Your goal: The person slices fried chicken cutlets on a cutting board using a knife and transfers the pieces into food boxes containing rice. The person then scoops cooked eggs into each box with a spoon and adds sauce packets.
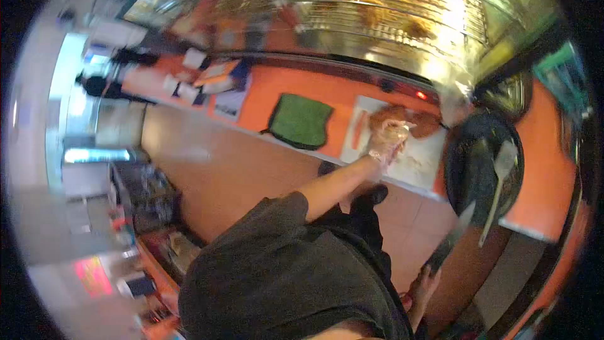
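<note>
My left hand [390, 140], in a clear plastic glove, is over the white cutting board [425, 164]. Its fingers look curled, but blur hides what is in them. Brown roasted meat [426, 124] lies right beside and beyond that hand, and a reddish-orange strip [360, 129] rests at the board's left side. Low on the right, my right hand [423, 286] is closed round the handle of a large knife [448, 245]. The knife's blade points up toward a round black pan [462, 173], away from the board.
A light-coloured spatula [501, 170] lies across the black pan, its handle past the rim. A green cloth [300, 121] is on the orange counter [261, 88]. Behind stands a lit glass case [390, 19] with wire racks of browned food. Papers [229, 102] lie farther left.
</note>
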The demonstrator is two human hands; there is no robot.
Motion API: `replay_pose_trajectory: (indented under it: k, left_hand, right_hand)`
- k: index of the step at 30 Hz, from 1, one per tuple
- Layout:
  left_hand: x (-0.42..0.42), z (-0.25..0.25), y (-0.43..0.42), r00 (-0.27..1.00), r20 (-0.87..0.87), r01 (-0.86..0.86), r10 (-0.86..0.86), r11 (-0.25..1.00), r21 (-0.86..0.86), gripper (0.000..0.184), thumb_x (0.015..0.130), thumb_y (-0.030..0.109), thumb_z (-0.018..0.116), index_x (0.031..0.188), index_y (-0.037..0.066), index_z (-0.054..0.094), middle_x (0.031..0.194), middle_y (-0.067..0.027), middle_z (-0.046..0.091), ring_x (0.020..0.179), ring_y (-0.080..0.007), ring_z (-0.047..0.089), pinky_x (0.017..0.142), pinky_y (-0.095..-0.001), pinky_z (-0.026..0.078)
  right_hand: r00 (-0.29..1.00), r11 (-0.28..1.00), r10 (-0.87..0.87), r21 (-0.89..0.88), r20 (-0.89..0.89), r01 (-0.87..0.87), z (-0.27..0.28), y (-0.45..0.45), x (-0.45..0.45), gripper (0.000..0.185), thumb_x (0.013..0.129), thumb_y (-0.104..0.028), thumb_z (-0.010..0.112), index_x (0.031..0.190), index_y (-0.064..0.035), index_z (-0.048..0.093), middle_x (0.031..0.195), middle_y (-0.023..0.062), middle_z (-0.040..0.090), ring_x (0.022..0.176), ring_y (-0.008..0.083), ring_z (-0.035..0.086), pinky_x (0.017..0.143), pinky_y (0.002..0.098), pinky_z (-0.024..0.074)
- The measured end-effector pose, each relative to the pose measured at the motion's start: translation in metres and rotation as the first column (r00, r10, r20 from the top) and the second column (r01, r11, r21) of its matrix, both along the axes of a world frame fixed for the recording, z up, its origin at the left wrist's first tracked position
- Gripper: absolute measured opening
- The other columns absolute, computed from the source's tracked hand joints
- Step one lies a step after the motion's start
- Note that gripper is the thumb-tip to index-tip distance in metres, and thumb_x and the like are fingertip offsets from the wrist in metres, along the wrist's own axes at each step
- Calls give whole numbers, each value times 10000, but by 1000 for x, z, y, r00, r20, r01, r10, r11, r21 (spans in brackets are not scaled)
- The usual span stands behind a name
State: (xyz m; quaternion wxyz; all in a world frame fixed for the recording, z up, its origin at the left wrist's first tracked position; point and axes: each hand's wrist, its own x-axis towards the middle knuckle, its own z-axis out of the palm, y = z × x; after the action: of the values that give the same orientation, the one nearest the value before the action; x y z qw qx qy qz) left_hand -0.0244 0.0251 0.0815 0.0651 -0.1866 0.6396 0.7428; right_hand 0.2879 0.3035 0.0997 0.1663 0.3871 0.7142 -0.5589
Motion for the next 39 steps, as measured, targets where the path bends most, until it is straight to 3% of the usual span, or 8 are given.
replay_pose_trajectory:
  k: [2, 13, 18, 23, 33, 36, 37, 39]
  left_hand:
    - [7, 14, -43, 988, 89, 32, -125, 735, 677, 242, 849, 197, 646, 1052, 110, 548, 825, -15, 578, 612, -64, 508, 445, -198, 429]
    - [71, -8, -541, 530, -118, -846, 840, 514, -140, 178, 828, 228, 670, 851, 77, 577, 628, -14, 563, 456, -85, 489, 399, -239, 379]
    - [38, -2, -695, 854, -294, -521, 430, 712, -471, 238, 819, 192, 679, 1003, 78, 579, 716, -14, 569, 621, -117, 559, 522, -272, 448]
    - [-26, 28, -721, 981, 122, 150, -150, 195, -969, 251, 883, 307, 568, 955, 67, 589, 856, -52, 644, 749, -161, 610, 597, -303, 498]
    - [-13, -7, -755, 979, 33, 60, -202, 125, -990, 266, 862, 244, 601, 1050, 57, 576, 986, -97, 626, 855, -225, 609, 720, -342, 484]
    - [9, -15, -753, 975, -119, -94, -188, 135, -986, 284, 855, 225, 611, 1078, 55, 572, 1025, -110, 621, 887, -244, 609, 757, -354, 480]
    - [14, -16, -742, 965, -177, -146, -195, 164, -976, 290, 853, 219, 615, 1088, 54, 570, 1038, -115, 619, 898, -250, 609, 769, -358, 478]
    - [25, -18, -707, 931, -294, -233, -218, 267, -935, 305, 849, 206, 621, 1107, 52, 568, 1065, -124, 615, 919, -262, 609, 794, -366, 475]
  right_hand:
    - [990, 1000, -24, -18, -140, 22, -7, -2, 2, 501, 953, -249, 539, 1369, -35, 358, 1096, 148, 577, 921, 234, 574, 771, 368, 478]
    - [953, 925, 274, 306, -127, -225, -3, -63, -16, 590, 863, -375, 653, 1324, -65, 453, 1117, 142, 589, 895, 213, 531, 788, 408, 451]
    - [949, 896, 315, 323, 27, -306, 2, -128, -32, 584, 894, -319, 614, 1352, -31, 393, 1146, 136, 571, 939, 221, 535, 810, 396, 453]
    - [925, 876, 377, 311, 34, -369, 1, -156, -38, 580, 925, -263, 575, 1380, 3, 332, 1175, 129, 554, 983, 229, 538, 833, 384, 456]
    - [904, 844, 280, 366, 324, -393, 14, -209, -28, 485, 921, -208, 574, 1309, 47, 431, 957, 142, 628, 855, 242, 583, 769, 352, 462]
    - [753, 627, 559, 418, 346, -657, 2, -206, -24, 401, 924, -206, 558, 1236, 42, 514, 977, 189, 641, 879, 290, 604, 798, 376, 471]
    - [270, -81, 917, 801, 293, -593, -29, -174, 9, 368, 928, -198, 548, 1209, 38, 527, 1077, 201, 630, 951, 319, 597, 855, 387, 465]
    - [824, 699, 537, 451, 182, -555, 17, -237, -22, 271, 911, -183, 559, 1125, -18, 548, 814, 104, 573, 687, 221, 553, 605, 346, 450]
